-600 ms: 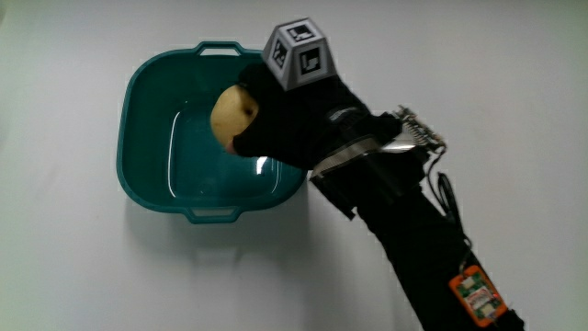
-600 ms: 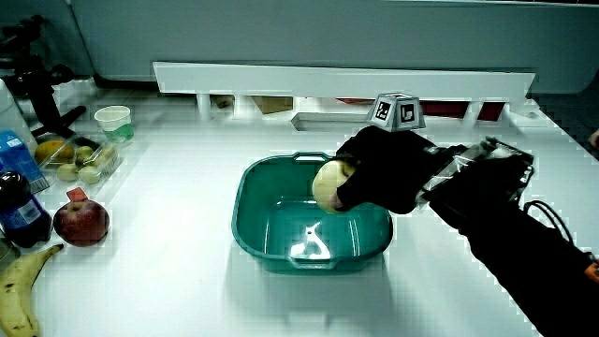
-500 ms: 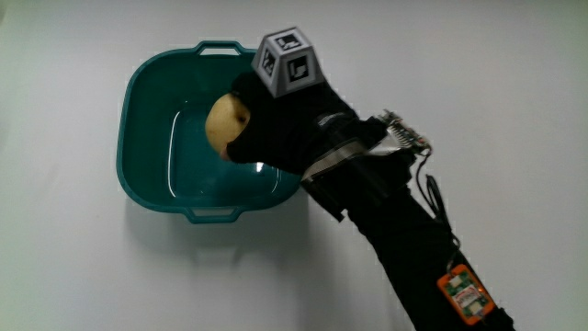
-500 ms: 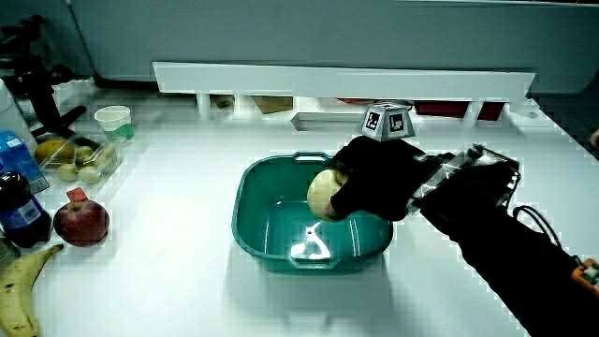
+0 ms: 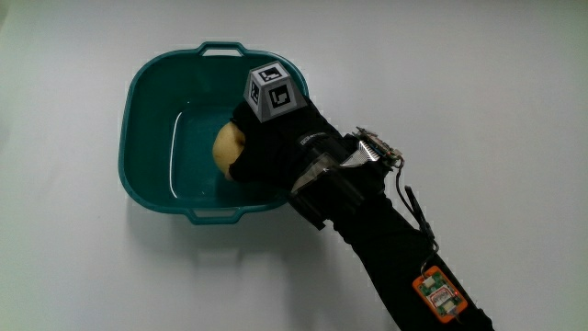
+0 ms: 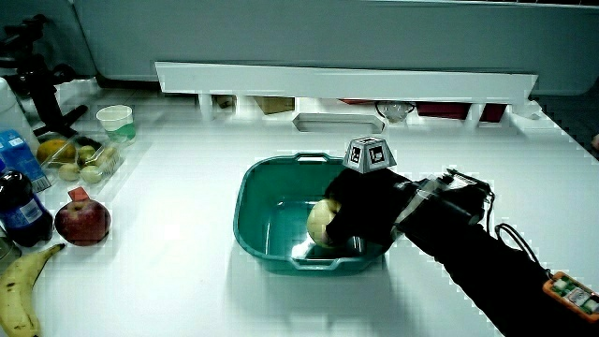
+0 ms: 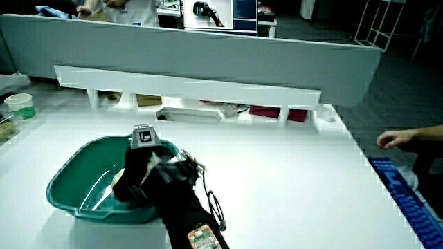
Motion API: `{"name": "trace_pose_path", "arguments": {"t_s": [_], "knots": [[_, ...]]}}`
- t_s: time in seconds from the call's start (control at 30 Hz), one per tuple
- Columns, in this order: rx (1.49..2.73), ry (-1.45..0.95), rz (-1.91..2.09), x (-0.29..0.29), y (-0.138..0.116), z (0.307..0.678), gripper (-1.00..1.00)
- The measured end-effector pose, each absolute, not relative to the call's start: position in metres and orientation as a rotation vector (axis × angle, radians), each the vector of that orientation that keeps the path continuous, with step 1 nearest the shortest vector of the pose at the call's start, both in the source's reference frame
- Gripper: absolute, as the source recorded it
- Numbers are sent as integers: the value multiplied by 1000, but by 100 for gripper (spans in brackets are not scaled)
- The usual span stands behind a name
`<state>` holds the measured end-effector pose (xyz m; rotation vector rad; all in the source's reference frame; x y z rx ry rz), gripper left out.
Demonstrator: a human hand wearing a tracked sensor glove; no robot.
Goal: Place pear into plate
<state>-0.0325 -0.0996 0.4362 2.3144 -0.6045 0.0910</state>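
A teal basin-shaped plate (image 5: pixel 147 87) (image 6: pixel 255 192) (image 7: pixel 69 176) with two handles stands on the white table. The gloved hand (image 5: pixel 262 152) (image 6: pixel 360 206) (image 7: pixel 135 176) reaches down inside it, its fingers curled around a pale yellow pear (image 5: pixel 225 147) (image 6: pixel 320 223) (image 7: pixel 118 178). The pear sits low in the plate, close to its floor; whether it touches the floor I cannot tell. A patterned cube (image 5: pixel 274 89) (image 6: pixel 366 153) rides on the back of the hand. The forearm crosses the plate's rim nearest the person.
In a side view, a red apple (image 6: pixel 81 222), a banana (image 6: pixel 21 292), a dark bottle (image 6: pixel 21 206), a pack of small fruit (image 6: pixel 80 161) and a paper cup (image 6: pixel 114 120) stand at the table's edge. A low white partition (image 6: pixel 346 82) (image 7: pixel 187 86) runs along the table.
The hand has sunk with the pear from above the plate's rim down into the plate. The forearm followed it closer to the plate.
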Motion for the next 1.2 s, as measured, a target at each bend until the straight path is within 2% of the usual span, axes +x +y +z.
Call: {"name": "trace_pose_path", "arguments": {"t_s": [0.1, 0.13, 0.33, 0.5, 0.6, 0.97, 1.03, 1.2], "knots": [[2261, -609, 74, -36, -97, 444, 0], [2300, -595, 42, -37, -97, 444, 0], [2222, -572, -20, -41, -95, 459, 0], [2240, -563, 9, -39, -94, 458, 0], [2181, -540, 26, -36, -94, 465, 0], [2123, -540, 15, -30, -93, 459, -50], [2164, -536, 10, -27, -93, 450, -59], [2075, -554, -11, -13, -94, 433, -82]]}}
